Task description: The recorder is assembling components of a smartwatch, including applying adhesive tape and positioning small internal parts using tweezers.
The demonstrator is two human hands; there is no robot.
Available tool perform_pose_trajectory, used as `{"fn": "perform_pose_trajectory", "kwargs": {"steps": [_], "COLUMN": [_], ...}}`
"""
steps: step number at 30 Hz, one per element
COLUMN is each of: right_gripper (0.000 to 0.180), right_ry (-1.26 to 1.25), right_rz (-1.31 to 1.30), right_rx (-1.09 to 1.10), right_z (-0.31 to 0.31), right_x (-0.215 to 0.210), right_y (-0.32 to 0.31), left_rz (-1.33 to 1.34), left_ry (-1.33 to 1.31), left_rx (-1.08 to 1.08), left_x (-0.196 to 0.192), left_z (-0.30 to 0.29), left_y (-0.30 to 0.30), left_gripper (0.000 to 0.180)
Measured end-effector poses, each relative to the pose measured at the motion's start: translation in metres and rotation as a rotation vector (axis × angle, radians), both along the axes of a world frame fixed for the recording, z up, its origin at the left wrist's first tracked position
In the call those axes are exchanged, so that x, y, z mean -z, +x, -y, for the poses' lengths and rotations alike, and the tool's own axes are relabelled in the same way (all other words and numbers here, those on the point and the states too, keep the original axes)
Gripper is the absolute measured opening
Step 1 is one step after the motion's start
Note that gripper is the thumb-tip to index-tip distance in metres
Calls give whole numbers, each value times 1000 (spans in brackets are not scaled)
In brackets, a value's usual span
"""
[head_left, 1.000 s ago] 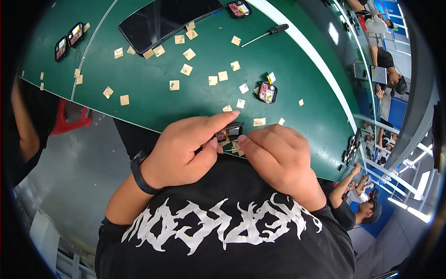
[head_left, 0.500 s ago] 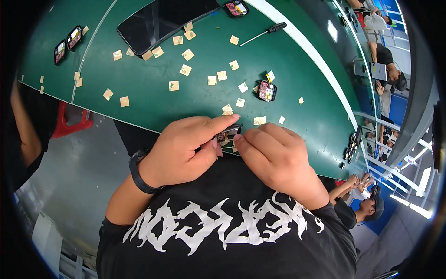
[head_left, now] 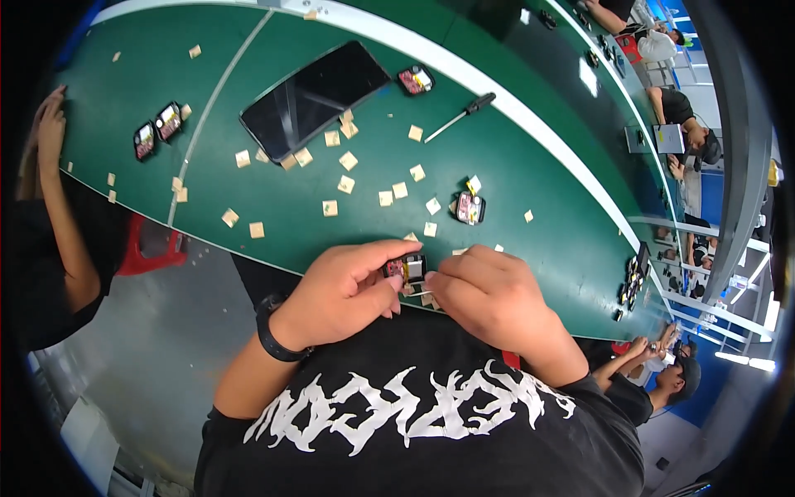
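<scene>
My left hand [head_left: 348,290] and my right hand [head_left: 489,290] meet at the near edge of the green table [head_left: 273,224]. Between their fingertips sits a small black open device [head_left: 407,267] with a pinkish inside. The left thumb and forefinger pinch it from the left. My right hand's fingers close on its right side, with a thin pale stick [head_left: 420,293] poking out beneath them. A black band [head_left: 272,331] circles my left wrist.
Several small tan squares [head_left: 348,160] lie scattered over the table. A black tablet [head_left: 315,98], a screwdriver [head_left: 460,115] and more small open devices [head_left: 469,207] lie farther out. Another person's arm [head_left: 58,199] rests at the left; other people sit at the right.
Both hands stay together on the small device. The right hand's fingers have shifted slightly against it; nothing else on the table has moved.
</scene>
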State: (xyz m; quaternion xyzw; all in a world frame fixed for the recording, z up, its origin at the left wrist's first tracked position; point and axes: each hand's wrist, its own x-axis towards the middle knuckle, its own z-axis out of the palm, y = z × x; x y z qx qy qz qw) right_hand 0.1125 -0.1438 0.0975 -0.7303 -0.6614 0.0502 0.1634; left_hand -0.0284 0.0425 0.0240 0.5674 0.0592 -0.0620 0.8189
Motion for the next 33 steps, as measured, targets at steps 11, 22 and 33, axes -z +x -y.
{"fn": "perform_pose_trajectory", "kwargs": {"steps": [11, 22, 33], "right_gripper": [32, 47, 41], "right_ry": [50, -39, 58], "right_rz": [-330, -169, -273], "right_rx": [614, 625, 574], "right_z": [-49, -136, -101], "right_x": [-1, 37, 3], "right_y": [73, 126, 91], "left_rz": [-155, -344, -8], "left_ry": [262, 1490, 1170], "left_rx": [-402, -858, -895], "left_x": [-26, -13, -22], "left_z": [-37, -160, -92], "left_y": [-26, -46, -15], "left_gripper": [33, 16, 28]}}
